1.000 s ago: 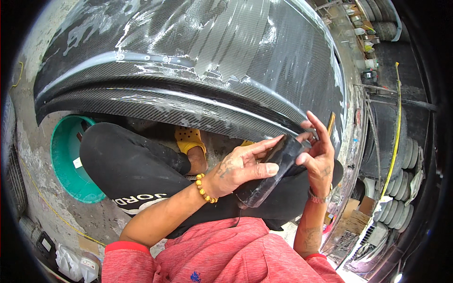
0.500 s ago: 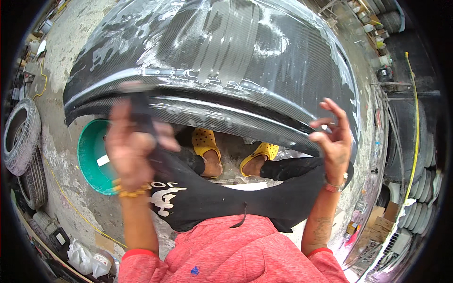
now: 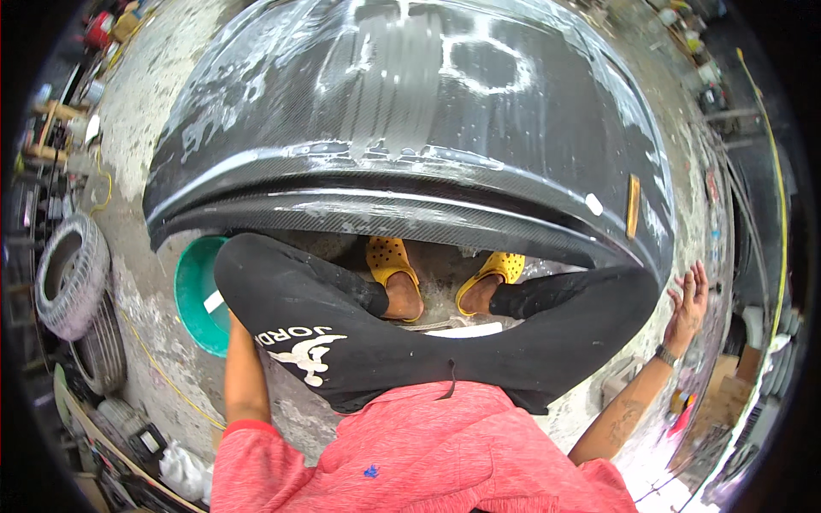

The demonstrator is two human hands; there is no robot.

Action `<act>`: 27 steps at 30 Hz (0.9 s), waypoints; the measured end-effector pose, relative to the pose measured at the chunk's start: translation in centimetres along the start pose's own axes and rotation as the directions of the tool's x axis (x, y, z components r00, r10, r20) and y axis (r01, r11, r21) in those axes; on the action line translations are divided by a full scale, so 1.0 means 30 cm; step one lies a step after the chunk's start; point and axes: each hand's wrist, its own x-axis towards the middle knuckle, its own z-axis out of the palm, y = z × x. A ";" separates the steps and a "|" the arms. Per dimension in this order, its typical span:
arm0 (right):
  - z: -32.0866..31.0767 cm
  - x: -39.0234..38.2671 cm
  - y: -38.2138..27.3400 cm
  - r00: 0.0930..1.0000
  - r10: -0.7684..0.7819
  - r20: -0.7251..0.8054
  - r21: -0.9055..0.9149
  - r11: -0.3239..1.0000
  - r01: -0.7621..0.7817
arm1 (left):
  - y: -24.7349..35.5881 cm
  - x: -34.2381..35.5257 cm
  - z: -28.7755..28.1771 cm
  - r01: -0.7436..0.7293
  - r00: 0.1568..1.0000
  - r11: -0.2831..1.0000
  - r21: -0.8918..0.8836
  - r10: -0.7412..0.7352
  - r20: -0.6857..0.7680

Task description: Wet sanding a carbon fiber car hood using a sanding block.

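- The left forearm (image 3: 245, 368) is pointing forward along the outer side of the left knee (image 3: 248, 265), and that knee is hiding the left hand; I cannot tell whether its fingers are clenching, relaxing or grasping anything.
- The green bucket (image 3: 190, 286) is standing on the concrete floor (image 3: 145, 256) just beside the left knee, partly behind it, and is sitting nearest to the left hand.
- Inside the bucket, 1 small white block (image 3: 213, 301) is showing.
- The right hand (image 3: 687, 303) is hanging out beyond the right knee (image 3: 629, 295), near the hood's right edge, its fingers spreading loosely and gripping nothing.
- A dark band (image 3: 665, 354) is circling the right wrist.
- The black car hood (image 3: 547, 111) is lying in front of the knees, its near edge curving across from left to right, with whitish smears marking its surface.
- On the hood's right part, 1 small white piece (image 3: 594, 204) and 1 narrow wooden strip (image 3: 633, 207) are lying apart.
- Between the knees, 2 feet are wearing yellow clogs (image 3: 389, 256).
- At the left, 2 tires (image 3: 100, 342) are resting together near a yellow cord (image 3: 175, 389).
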 end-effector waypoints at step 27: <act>0.185 0.348 0.762 0.901 -0.413 -0.134 -0.731 0.655 0.191 | 1.296 -0.033 -0.490 -0.891 0.363 0.436 0.127 0.852 -0.377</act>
